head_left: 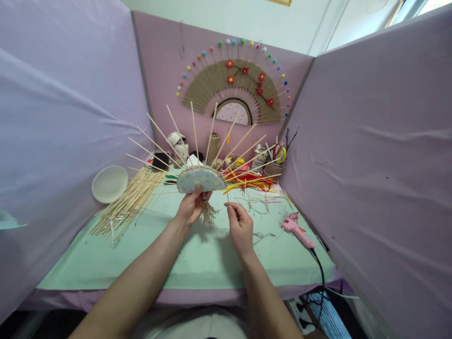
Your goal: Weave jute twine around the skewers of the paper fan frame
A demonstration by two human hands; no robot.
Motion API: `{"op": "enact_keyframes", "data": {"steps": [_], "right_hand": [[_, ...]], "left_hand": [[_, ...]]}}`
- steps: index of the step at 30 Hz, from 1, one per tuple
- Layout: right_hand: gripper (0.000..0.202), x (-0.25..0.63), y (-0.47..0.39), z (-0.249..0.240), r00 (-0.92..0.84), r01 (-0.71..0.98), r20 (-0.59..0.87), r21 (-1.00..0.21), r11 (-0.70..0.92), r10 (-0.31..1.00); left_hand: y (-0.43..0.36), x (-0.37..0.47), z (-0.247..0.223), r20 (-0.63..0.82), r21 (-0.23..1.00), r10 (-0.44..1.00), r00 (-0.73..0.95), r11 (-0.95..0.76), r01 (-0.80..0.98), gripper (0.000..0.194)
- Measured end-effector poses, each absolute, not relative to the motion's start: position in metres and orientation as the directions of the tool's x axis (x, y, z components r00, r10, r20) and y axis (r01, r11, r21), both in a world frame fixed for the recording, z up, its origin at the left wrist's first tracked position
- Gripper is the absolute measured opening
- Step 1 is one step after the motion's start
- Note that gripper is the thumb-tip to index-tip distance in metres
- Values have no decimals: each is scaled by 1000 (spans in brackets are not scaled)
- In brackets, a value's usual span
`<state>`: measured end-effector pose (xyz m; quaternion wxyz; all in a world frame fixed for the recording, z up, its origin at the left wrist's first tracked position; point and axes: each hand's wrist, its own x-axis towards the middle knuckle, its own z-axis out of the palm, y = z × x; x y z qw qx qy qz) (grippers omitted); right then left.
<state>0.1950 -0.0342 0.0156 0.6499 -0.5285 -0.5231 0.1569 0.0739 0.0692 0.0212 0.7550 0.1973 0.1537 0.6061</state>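
Observation:
A half-round fan base [200, 180] with a pale patterned face and thin wooden sticks fanning out from its curved edge is held up over the table. My left hand [192, 205] grips its lower edge, thumb in front. A twine tassel [209, 213] hangs beside that hand's fingers. To the right, my right hand [240, 226] pinches the end of a thin string [228, 195] that runs up to the right corner of the base.
Loose sticks [129, 202] and a white bowl [109, 184] lie left. A pink glue gun [298, 230] with a black cord rests right. Behind are red and yellow pipe cleaners [247, 179], scissors [278, 153] and bottles. A finished fan [243, 84] hangs on the back panel.

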Motion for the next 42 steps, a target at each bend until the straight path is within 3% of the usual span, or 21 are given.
{"op": "enact_keyframes", "data": {"steps": [8,15,19,29,35,42], "right_hand": [[26,205,-39,17,372,365,498,-854,370,784],[34,239,-36,12,458,223,314,-946,235,832],[35,244,-34,12,384,151,205,-976,157,900],[22,207,-21,22,119,158,11,-987,-8,993],[22,206,-30,23,68,100,-6,-995,-13,998],[26,217,-57,32,6,85,4,-996,4,1000]], "left_hand": [[69,72,26,-36,446,979,203,197,-873,29],[68,69,32,-144,404,962,233,272,-873,18],[63,71,34,-150,421,948,280,317,-850,17],[52,80,33,-147,427,926,347,376,-822,21],[52,80,34,-189,414,918,348,396,-820,26],[58,78,36,-205,386,932,297,356,-851,16]]}}
